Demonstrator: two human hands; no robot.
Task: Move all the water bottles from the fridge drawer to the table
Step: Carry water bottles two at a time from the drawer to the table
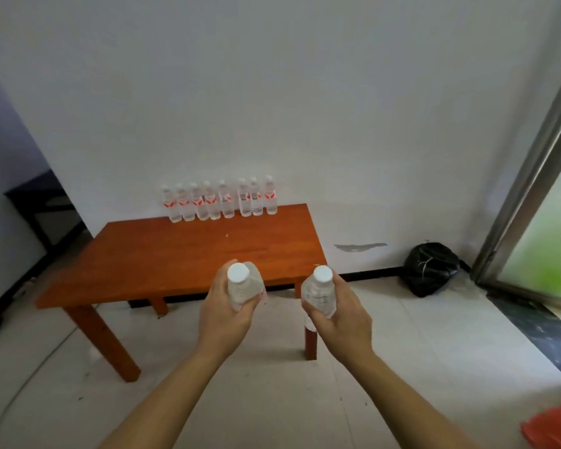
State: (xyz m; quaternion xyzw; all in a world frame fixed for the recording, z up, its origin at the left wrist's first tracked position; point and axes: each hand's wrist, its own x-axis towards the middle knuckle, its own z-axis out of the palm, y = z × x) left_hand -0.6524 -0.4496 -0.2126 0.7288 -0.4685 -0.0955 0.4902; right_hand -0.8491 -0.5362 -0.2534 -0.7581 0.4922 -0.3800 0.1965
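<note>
- I am gripping the left bottle (240, 285) in my left hand (227, 306), fingers wrapping round its body, cap pointing up toward me.
- My right hand (340, 314) is clamping the right bottle (319, 291) the same way. I am carrying one in each hand, probably to save a trip.
- Both are hanging in the air at the near edge of the table (175, 254), not resting on it.
- Eight bottles are standing in a row (221, 200) at the far edge against the wall, leaving the front bare for these two.

Row of bottles (219, 200) crowds table (162, 254) back edge by wall; front and middle tabletop open; black bag (429, 268) right on floor.
</note>
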